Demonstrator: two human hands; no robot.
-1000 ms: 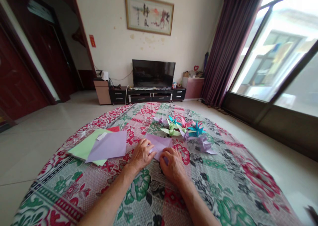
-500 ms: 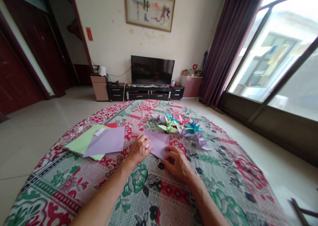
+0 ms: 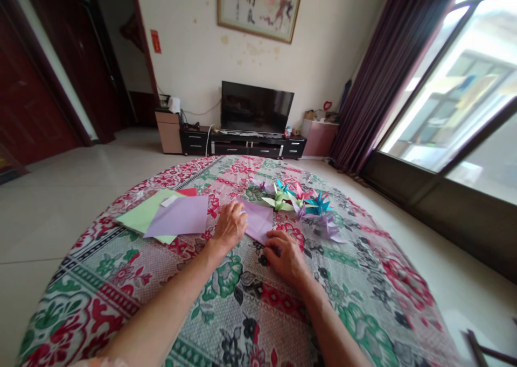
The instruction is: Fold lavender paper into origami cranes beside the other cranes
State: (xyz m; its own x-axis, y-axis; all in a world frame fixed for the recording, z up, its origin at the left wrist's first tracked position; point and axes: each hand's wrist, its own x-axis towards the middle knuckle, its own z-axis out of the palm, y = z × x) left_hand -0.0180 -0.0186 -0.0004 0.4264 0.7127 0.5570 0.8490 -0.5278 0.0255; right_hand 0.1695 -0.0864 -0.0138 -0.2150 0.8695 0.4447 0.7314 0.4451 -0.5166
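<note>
A folded purple paper [image 3: 259,221] lies between my hands on the patterned tablecloth [image 3: 226,313]. My left hand [image 3: 231,226] rests on its left edge, fingers bent and pressed together. At the lower right corner, my right hand [image 3: 285,254] has its fingertips on the paper, with thumb and forefinger curled close to each other. Beyond and to the right stand several folded paper cranes, among them a light green one [image 3: 279,200], a blue one [image 3: 320,203] and a purple one [image 3: 330,227].
To the left lie flat sheets, a purple one [image 3: 180,216] over light green ones [image 3: 141,211], with a red corner [image 3: 188,192] and a small white piece [image 3: 169,200]. A television [image 3: 257,107] stands on a low cabinet [image 3: 246,146] beyond the table.
The camera view has shifted, so the room appears further right and higher. My left hand has moved slightly over the paper's left edge, covering more of it. My right hand stays at the lower right corner.
</note>
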